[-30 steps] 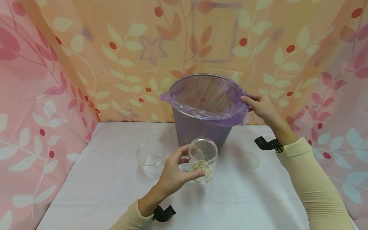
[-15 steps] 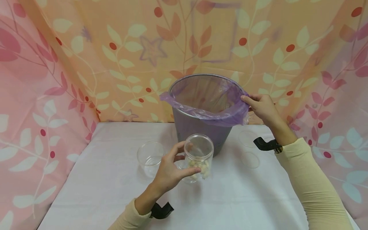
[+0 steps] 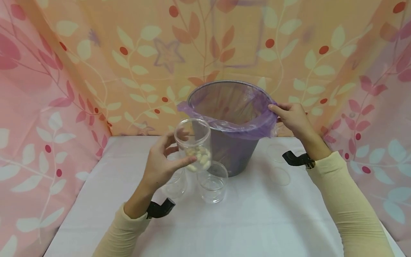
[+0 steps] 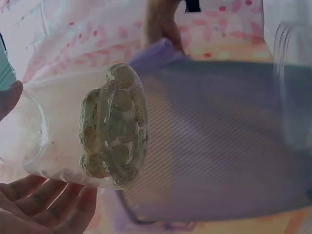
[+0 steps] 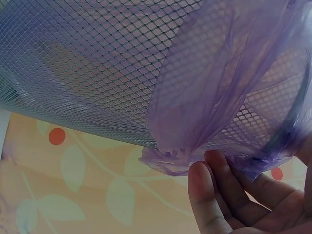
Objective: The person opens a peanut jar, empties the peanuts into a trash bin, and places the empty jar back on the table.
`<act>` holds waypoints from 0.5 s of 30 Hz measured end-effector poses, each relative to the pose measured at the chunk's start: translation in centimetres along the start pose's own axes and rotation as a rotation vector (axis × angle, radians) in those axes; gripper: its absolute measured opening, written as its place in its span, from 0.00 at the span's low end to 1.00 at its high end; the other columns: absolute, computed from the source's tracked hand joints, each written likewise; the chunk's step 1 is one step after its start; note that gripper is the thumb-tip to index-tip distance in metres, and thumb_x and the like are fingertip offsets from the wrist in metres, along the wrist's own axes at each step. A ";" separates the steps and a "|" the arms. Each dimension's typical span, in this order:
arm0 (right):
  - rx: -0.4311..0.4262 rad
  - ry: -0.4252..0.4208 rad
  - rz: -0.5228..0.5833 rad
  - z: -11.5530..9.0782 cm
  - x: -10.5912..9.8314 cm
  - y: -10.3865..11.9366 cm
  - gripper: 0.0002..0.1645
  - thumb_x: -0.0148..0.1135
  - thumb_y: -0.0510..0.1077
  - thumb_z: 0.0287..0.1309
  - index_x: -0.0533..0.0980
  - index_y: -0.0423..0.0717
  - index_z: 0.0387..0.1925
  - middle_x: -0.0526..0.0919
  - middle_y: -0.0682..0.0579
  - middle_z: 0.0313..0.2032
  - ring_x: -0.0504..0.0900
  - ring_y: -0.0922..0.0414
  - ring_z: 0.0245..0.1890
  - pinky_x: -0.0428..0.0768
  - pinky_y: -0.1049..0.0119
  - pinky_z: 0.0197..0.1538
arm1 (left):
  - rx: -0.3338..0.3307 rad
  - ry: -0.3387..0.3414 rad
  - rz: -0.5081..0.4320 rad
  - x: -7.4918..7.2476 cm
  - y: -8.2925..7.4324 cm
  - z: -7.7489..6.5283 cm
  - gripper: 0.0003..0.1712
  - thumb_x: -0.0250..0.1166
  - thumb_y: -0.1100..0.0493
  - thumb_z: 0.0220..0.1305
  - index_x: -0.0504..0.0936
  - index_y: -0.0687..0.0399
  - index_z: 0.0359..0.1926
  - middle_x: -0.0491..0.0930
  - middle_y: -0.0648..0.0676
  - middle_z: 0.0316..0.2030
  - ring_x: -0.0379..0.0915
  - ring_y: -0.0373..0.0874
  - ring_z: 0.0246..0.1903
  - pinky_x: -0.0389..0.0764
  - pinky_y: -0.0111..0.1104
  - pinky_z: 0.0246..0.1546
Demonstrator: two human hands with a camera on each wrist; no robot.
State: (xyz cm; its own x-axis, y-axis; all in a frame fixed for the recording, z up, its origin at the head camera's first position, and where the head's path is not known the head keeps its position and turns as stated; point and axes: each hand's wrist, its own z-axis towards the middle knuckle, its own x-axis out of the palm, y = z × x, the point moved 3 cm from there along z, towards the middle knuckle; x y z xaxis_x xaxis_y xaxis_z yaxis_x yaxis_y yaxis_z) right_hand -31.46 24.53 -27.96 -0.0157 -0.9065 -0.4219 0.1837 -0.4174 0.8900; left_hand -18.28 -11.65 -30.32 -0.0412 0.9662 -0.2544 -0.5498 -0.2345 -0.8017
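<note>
My left hand (image 3: 158, 162) grips a clear plastic cup (image 3: 196, 141), raised off the table and tilted slightly. Pale knobbly pieces (image 4: 119, 122), like peanuts in their shells, lie at its bottom. Just beneath stands another clear cup (image 3: 213, 187). A further clear cup (image 3: 176, 184) is partly hidden behind my left hand. At the far right rim of the mesh bin (image 3: 232, 155), my right hand (image 3: 293, 119) pinches the folded edge of the purple bin bag (image 3: 250, 130). In the right wrist view, fingertips (image 5: 200, 183) meet the bag's crumpled edge.
Two faint clear discs (image 3: 280, 176) lie flat on the white tabletop (image 3: 244, 221), right of the bin. A patterned cloth (image 3: 138, 71) hangs closely behind the bin and along both sides.
My left hand has lifted the peanut cup up and to the left, uncovering the clear cup that stands below. My right hand stays at the bag's edge.
</note>
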 end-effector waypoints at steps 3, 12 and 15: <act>-0.003 0.007 0.024 0.1 0.0 0.0 0.34 0.58 0.51 0.67 0.71 0.22 0.57 0.82 0.74 0.22 0.81 0.73 0.26 0.80 0.80 0.34 | 0.020 -0.035 0.011 -1.7 -0.6 1.4 0.39 0.77 0.72 0.41 0.75 0.61 0.58 0.80 0.59 0.52 0.76 0.39 0.48 0.81 0.25 0.47; 0.000 -0.003 0.038 0.0 0.1 0.0 0.35 0.59 0.52 0.66 0.71 0.22 0.57 0.82 0.72 0.22 0.81 0.71 0.26 0.82 0.78 0.34 | 0.026 -0.112 0.046 -5.5 -1.8 5.7 0.30 0.74 0.71 0.48 0.75 0.60 0.55 0.79 0.49 0.51 0.77 0.39 0.48 0.81 0.24 0.46; 0.005 -0.011 0.019 -0.1 0.1 0.1 0.35 0.59 0.54 0.66 0.72 0.23 0.56 0.82 0.73 0.22 0.81 0.72 0.26 0.82 0.78 0.34 | 0.000 -0.129 0.059 -6.3 -2.3 7.2 0.24 0.75 0.66 0.50 0.77 0.54 0.48 0.78 0.46 0.53 0.76 0.38 0.50 0.80 0.24 0.47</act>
State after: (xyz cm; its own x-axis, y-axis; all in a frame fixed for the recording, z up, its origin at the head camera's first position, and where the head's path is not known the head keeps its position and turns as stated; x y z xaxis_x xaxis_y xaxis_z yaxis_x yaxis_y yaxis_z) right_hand -31.36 24.43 -27.92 -0.0232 -0.9148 -0.4033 0.1791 -0.4006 0.8986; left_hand -22.78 -16.42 -22.97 -0.1805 0.9565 -0.2292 -0.5435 -0.2912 -0.7873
